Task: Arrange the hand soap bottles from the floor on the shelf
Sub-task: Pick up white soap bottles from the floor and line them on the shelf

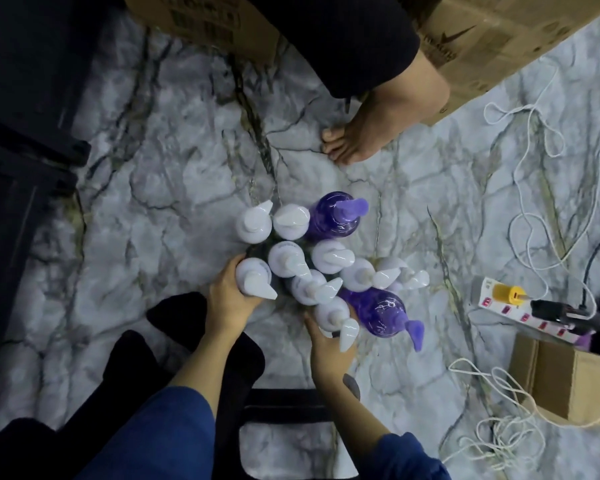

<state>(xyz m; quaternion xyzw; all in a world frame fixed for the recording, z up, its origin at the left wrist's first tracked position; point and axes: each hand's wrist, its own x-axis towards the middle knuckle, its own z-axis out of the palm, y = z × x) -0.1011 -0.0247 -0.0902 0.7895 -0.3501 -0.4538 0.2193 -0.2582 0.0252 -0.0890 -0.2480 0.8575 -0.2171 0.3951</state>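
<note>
Both blue sleeves reach down from the bottom of the view. The right hand (329,344) is wrapped around a white pump bottle (333,315) at the near edge of the cluster, fingers curled behind its body, spout pointing back toward the wrist. The left hand (227,296) grasps another white bottle (253,277) at the cluster's left side, thumb and fingers curled round it.

Just right of the right hand stands a purple bottle (383,315), touching the white one that hand holds. Beyond both hands the remaining white bottles (321,259) stand packed shoulder to shoulder on the marble-patterned floor (160,188), with a second purple bottle (335,216) at the far edge. All upright, pumps on; how full the white ones are can't be judged from above.

Well right of the right hand lies a power strip (520,315) with a yellow plug, white cord (520,140) looping around it, and an open cardboard box (551,379) whose contents are hidden. Farther off, a bare foot (364,140) stands on the floor before large cartons (499,39).
</note>
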